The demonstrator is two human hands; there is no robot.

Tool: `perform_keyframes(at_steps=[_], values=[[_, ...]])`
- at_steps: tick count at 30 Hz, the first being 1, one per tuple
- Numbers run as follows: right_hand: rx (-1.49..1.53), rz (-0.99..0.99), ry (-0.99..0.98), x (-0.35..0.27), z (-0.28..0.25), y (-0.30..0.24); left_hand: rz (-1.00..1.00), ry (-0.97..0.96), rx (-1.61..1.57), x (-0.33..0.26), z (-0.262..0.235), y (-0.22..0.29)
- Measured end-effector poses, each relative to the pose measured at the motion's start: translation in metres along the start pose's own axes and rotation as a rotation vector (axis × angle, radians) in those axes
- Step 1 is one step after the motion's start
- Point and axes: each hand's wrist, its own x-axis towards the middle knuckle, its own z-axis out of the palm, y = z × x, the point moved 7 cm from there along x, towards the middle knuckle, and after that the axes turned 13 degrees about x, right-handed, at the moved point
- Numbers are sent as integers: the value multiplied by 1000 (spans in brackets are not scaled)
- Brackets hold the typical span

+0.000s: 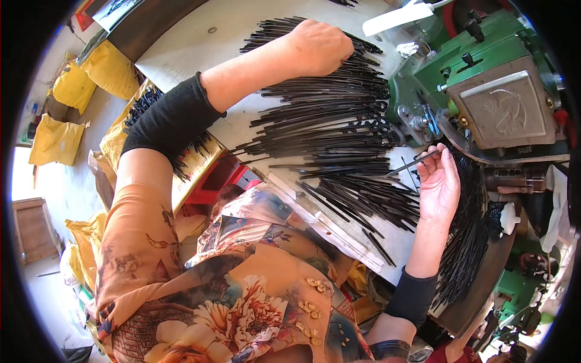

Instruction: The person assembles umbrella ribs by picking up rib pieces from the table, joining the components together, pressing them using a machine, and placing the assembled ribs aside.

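Two hands are being shown in the single head view, both working over a pale bench (200,45) that is being covered by a wide spread of thin black rods (327,115).

The left hand (319,47) is being held closed in a loose fist at the far end of the spread, knuckles up, resting on the rods. Whether any rods are actually being gripped inside the fist cannot be told, since the fingers are being hidden beneath it. The rods are being kept roughly parallel, lying crosswise in layered rows, probably so that they can be drawn off one at a time.

The right hand (439,184) is being held palm up, fingers narrowly pinched on a single rod (414,163). That rod is being pointed with its far tip toward the green machine (484,72) just beside the hand, seemingly so that it lines up with the machine's working parts. More rods (469,242) are being left hanging in a dense bundle over the bench edge below the machine.

Further black rods (145,103) are being stored beside the left elbow on a yellow sack. Yellow sacks (72,85) are being kept on the floor, well apart from the hands.
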Motion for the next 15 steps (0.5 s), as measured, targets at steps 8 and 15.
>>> perform_keyframes(at_steps=[8, 15], values=[[-32, -13, 46, 0, -4, 0, -5, 95, 40, -2, -1, 0], [-21, -1, 28, -1, 0, 1, 28, 179, -31, -7, -2, 5]])
